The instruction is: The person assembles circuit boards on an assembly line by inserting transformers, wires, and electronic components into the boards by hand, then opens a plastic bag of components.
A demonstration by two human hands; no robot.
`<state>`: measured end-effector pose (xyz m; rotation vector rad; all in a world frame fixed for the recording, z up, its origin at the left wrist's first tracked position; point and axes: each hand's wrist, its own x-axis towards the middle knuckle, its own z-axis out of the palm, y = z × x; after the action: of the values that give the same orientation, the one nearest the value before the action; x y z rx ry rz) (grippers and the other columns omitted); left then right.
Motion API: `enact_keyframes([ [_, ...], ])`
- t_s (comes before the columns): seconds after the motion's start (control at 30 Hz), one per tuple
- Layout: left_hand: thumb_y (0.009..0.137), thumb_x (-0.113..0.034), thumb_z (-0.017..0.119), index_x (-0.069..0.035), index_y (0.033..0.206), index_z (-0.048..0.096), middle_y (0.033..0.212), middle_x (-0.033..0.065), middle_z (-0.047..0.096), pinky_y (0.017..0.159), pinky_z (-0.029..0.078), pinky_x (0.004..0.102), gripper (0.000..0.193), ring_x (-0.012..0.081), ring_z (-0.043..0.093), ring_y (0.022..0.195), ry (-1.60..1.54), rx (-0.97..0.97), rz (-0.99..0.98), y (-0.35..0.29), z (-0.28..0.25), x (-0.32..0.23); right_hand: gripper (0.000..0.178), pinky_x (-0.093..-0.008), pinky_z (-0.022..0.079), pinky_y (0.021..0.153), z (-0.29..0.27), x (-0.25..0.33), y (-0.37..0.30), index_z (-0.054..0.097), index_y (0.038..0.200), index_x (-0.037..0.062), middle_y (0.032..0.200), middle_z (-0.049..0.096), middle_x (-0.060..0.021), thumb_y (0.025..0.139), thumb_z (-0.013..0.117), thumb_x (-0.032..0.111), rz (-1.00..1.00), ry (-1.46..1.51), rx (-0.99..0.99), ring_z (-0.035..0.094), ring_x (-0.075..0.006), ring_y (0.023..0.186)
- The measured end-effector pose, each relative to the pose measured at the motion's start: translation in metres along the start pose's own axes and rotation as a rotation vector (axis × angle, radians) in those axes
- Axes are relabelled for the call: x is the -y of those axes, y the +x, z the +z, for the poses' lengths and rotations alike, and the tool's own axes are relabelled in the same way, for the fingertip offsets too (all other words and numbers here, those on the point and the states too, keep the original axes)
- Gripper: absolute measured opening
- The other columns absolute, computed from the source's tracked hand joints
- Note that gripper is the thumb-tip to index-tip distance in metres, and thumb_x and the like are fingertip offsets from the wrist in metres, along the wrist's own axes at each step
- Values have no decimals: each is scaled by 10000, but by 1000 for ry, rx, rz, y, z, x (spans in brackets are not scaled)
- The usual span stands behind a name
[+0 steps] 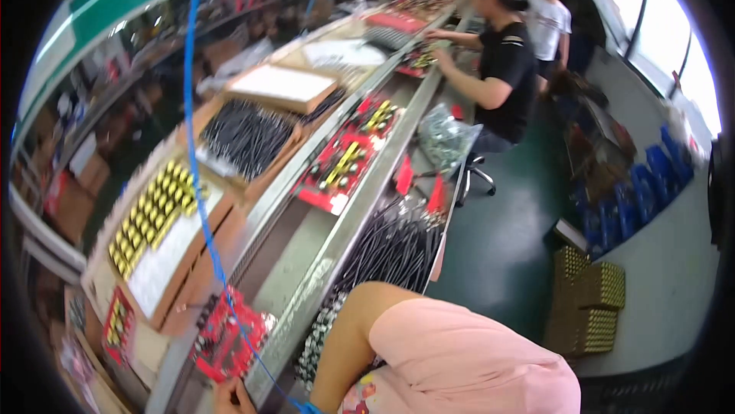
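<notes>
At the lower edge, the fingers of my left hand point(233, 396) are pinched at the near edge of a red tray point(227, 343). Small dark and silvery parts sit on that tray, which rests on the line's track. My right arm point(348, 337), in a pink sleeve, bends at the elbow beside the track. A blue cord point(191, 100) hangs across the view and runs to a blue band point(308, 408) at my right wrist. My right hand lies below the picture's edge, hidden.
Further up the track are red trays with yellow-banded parts point(348, 160). Beyond it stand a board of yellow parts point(158, 211) and a box of black cables point(245, 135). More cables point(394, 246) lie by my elbow. A co-worker point(505, 58) sits at the line; another person point(550, 24) stands behind.
</notes>
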<state>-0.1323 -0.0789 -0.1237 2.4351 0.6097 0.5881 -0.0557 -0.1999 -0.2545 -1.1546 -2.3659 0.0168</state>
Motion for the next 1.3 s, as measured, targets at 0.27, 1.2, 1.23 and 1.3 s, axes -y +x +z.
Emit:
enact_keyframes([
  [0.27,932,-147,717,22,1012,756,897,184,695,786,530,396,191,299,654,825,-68,-14,123,3,11,-11,291,-455,573,818,-57,13,-13,668,1104,31,1155,665,-175,955,540,245,-17,-130,152,684,-340,1002],
  [1.2,925,-170,733,48,1029,752,894,175,754,797,555,386,242,247,690,813,-33,-23,175,17,18,22,541,-484,510,1028,-609,222,-395,321,1605,128,1426,615,-162,1089,334,290,2438,-1013,-821,632,-325,1267],
  [1.23,925,-169,734,48,1031,752,894,175,754,798,556,386,243,246,689,811,-42,-7,153,17,18,17,517,-488,518,1017,-612,222,-393,414,1555,124,1413,626,-155,1102,269,328,2464,-986,-866,637,-319,1261],
  [1.3,925,-164,733,50,1028,752,891,175,753,797,556,386,239,244,688,809,-27,-5,146,17,18,17,551,-491,525,1006,-614,219,-396,508,1504,120,1400,636,-149,1115,205,366,2489,-959,-914,643,-312,1255],
])
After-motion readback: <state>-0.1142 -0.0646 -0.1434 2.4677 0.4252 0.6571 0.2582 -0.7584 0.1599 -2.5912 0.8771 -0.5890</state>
